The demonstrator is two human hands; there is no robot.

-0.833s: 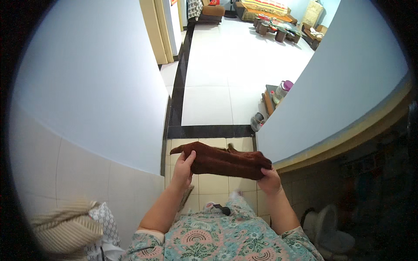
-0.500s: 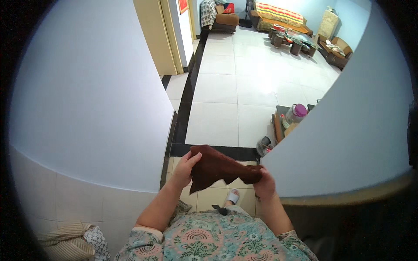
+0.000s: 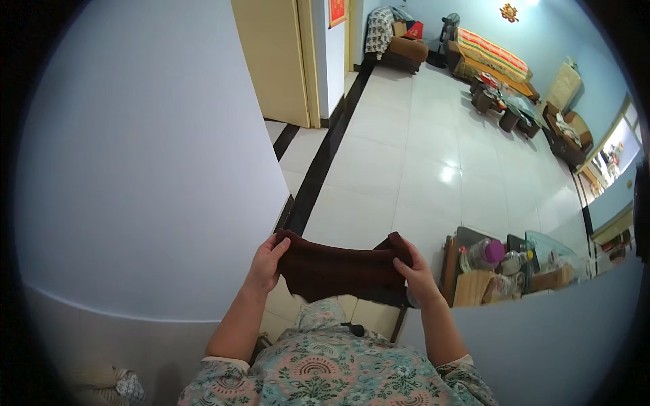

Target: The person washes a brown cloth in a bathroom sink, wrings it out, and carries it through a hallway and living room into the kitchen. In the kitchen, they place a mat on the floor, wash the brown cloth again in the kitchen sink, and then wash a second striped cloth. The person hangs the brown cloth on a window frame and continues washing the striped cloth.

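A dark brown cloth (image 3: 342, 269) is stretched out between my two hands in front of my body. My left hand (image 3: 265, 262) pinches its left end, thumb on top and fingers behind. At the other end, my right hand (image 3: 416, 272) grips the cloth, and a folded corner sticks up beside the thumb. The upper edge sags slightly, while the lower edge hangs uneven over the floor tiles.
A pale wall (image 3: 162, 169) rises close on my left. To the right, a cabinet top (image 3: 474, 289) carries a purple-lidded jar (image 3: 483, 254) and bottles. Tiled floor (image 3: 413, 162) leads to a low table (image 3: 504, 108), a sofa (image 3: 489, 57) and armchairs.
The cloth has gone from bunched at its right end to spread wider and flatter between my hands. My view has turned and moved forward, showing more of the cabinet top and room.
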